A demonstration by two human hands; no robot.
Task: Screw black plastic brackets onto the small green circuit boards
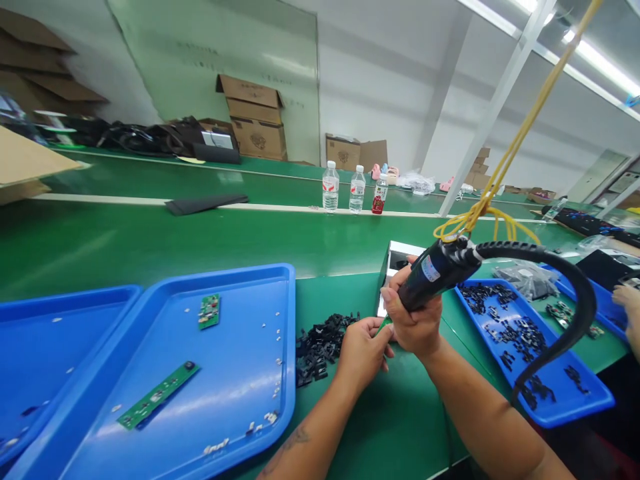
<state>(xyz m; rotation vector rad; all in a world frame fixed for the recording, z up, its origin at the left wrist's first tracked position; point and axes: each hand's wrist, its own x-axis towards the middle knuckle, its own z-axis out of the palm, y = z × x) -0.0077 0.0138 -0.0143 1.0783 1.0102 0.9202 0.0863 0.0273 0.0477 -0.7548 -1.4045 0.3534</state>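
My right hand [417, 323] is wrapped round a black electric screwdriver [433, 273], which hangs from yellow cords and tilts down toward my left hand. Close by its lower end, my left hand [363, 350] pinches a small green board [384, 324], mostly covered by the fingers. The tool's tip is hidden behind my hands. Left of my left hand lies a pile of small black parts [325, 343] on the green table [395, 413]. Behind my hands stands a white and black box [396, 257], partly covered by the tool.
A blue tray [200, 367] on the left holds a long green board [159, 395] and a short one [209, 311]. Another blue tray [570, 400] on the right holds black parts. Bottles [330, 188] stand farther back. A person's hand [631, 310] shows at the right edge.
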